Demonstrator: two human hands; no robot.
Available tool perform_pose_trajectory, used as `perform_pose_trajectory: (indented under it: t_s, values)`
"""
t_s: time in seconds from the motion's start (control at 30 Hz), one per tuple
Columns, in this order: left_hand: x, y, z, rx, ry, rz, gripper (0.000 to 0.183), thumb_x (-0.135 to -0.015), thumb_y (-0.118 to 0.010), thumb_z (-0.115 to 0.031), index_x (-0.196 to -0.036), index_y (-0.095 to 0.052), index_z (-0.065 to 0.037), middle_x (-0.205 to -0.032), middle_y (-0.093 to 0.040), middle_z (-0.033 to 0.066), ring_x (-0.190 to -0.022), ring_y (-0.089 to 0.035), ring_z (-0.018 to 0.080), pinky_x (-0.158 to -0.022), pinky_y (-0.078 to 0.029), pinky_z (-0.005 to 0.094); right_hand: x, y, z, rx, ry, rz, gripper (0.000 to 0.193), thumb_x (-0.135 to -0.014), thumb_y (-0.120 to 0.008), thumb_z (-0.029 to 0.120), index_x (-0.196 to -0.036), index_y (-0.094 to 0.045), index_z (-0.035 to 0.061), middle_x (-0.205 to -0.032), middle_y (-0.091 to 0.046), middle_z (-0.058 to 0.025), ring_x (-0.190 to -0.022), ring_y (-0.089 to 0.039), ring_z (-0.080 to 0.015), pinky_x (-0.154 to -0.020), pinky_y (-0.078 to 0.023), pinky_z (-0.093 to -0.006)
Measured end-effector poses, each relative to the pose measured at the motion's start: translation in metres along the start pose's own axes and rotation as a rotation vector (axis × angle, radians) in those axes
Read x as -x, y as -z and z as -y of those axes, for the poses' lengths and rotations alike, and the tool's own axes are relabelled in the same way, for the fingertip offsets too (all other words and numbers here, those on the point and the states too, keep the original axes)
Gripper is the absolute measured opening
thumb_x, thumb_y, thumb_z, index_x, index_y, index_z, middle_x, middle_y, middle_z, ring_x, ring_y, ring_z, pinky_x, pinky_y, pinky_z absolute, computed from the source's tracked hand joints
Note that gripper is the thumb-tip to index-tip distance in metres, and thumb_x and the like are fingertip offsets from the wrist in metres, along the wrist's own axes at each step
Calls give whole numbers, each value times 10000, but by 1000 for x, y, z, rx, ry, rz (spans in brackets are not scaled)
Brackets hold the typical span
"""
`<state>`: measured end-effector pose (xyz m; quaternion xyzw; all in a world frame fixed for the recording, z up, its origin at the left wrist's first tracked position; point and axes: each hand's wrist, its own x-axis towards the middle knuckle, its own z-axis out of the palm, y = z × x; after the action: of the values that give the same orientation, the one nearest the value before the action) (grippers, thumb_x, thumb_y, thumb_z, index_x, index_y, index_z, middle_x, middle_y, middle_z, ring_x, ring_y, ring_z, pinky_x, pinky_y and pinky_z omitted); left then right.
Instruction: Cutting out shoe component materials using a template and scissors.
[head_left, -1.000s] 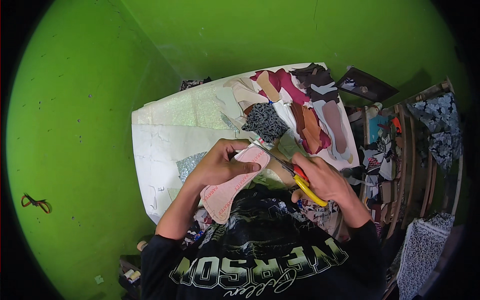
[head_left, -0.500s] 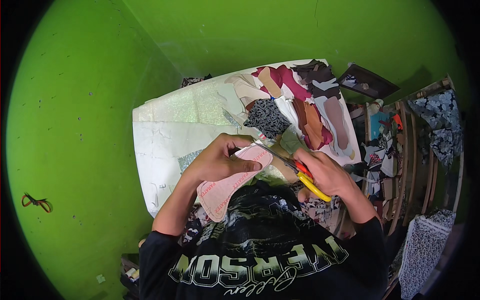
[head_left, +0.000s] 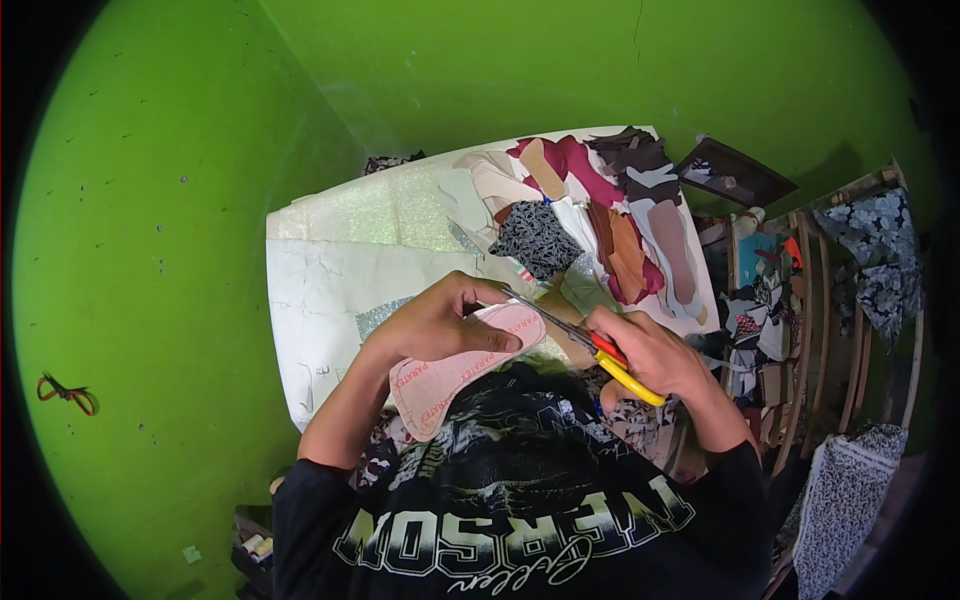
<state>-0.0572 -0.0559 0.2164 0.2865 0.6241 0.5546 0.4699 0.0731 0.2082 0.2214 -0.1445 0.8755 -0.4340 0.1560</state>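
A pale pink insole piece (head_left: 430, 388) with red print and a line drawn inside its edge is pinched in my left hand (head_left: 440, 322), thumb flat on top. It slants from the board's near edge down toward my shirt. My right hand (head_left: 645, 350) grips scissors (head_left: 627, 377) with yellow and red handles. Their blades point up and left along the insole's far, upper edge, close to my left fingertips. How wide the blades are parted is hard to tell.
Beneath my hands is a white tabletop (head_left: 310, 290) bearing a glittery sheet (head_left: 375, 215), a dark patterned cloth (head_left: 537, 240), a tan sole-shaped piece (head_left: 541, 167) and brown and maroon scraps. To the right, a wooden rack (head_left: 810, 310) holds fabric pieces. Green walls (head_left: 170, 300) rise behind and left.
The scissors and right hand have shifted slightly; the insole's lower end has moved a little left. A greenish scrap by my right fingers now lies lower and flatter. Both grips stay the same.
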Motion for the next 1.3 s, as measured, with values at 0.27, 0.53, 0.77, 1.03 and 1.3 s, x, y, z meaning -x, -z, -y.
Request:
perform_pose_trajectory:
  t_s: [0.27,0.53,0.77,1.03,1.3]
  values:
    - [-1,1,-4,41,58,42,228,-806,-770,-11,-1002,-678,63,-942,-683,45,-857,-605,72,-770,-506,232,-2,8,-8,-18,37,62,681,-675,-850,490,-940,-443,13,-628,-497,-129,-538,-443,-276,-514,-365,-384]
    - [-12,-9,8,-151,-21,57,217,-798,-793,-72,-954,-679,29,-823,-646,10,-787,-548,53,-714,-464,241,-29,-30,3,-605,57,-497,485,-699,-839,24,-1006,-465,29,-701,-626,-18,-613,-558,-51,-579,-436,-189]
    - [-22,-18,10,-123,10,33,226,-813,-778,-62,-1001,-689,26,-859,-676,10,-810,-558,53,-779,-480,250,-47,-35,-11,-544,35,-480,458,-701,-800,6,-1014,-466,15,-708,-644,-40,-643,-567,-43,-607,-446,-207]
    - [-36,-10,34,-81,7,148,584,-829,-764,-100,-1332,-492,18,-1184,-618,67,-1041,-560,100,-908,-482,292,-56,-24,-25,-628,4,-460,429,-709,-766,-18,-979,-437,32,-738,-645,-44,-698,-589,-67,-682,-476,-230]
    - [-24,15,84,1190,-243,74,1273,-672,-760,-635,-1546,-54,-37,-1502,-330,252,-1384,-366,350,-1127,-331,468,-53,-13,-47,-437,19,-861,418,-718,-699,-97,-1036,-458,26,-694,-566,-20,-665,-544,-60,-619,-446,-205]
